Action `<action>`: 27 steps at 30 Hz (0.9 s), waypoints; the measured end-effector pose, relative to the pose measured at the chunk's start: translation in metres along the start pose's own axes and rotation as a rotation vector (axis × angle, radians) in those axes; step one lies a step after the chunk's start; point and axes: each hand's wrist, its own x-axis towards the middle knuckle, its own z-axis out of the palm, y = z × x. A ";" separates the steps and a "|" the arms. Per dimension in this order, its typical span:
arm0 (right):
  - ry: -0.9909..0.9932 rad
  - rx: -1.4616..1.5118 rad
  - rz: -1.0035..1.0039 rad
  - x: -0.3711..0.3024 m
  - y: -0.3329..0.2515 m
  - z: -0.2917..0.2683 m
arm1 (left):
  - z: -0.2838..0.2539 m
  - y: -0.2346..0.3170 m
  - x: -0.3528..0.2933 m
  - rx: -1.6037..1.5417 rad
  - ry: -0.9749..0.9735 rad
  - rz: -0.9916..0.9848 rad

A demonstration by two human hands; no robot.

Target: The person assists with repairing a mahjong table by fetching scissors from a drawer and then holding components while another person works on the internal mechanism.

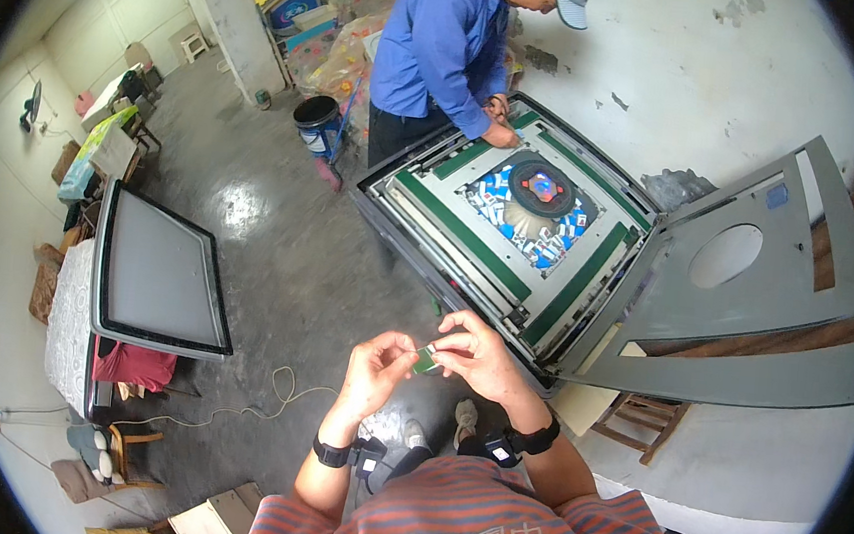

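Observation:
Between my two hands is a small flat green piece with a pale edge, too small to name surely. My left hand (pixel 381 366) pinches one side of the green piece (pixel 425 359), and my right hand (pixel 471 351) pinches the other. It is held in the air, in front of the near corner of an opened mahjong table (pixel 495 262). Blue and white mahjong tiles (pixel 539 244) lie in the table's middle around a dark round ring (pixel 542 185). The grey top panel (pixel 684 317), with a round hole, leans open on the right.
A person in a blue shirt (pixel 434 52) bends over the table's far side, both hands at its frame. A black bucket (pixel 316 123) stands left of them. At left, a framed grey panel (pixel 161 271) rests tilted. A pale cable (pixel 281 396) runs across the floor.

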 end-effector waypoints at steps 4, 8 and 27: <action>0.004 0.131 -0.023 -0.006 0.005 -0.017 | 0.016 -0.006 0.005 0.067 0.057 0.019; 0.029 0.049 -0.019 -0.018 0.004 -0.022 | 0.032 -0.014 0.007 0.133 0.124 0.022; 0.165 -0.230 -0.030 -0.044 0.042 -0.015 | 0.049 -0.042 -0.017 0.283 0.032 -0.041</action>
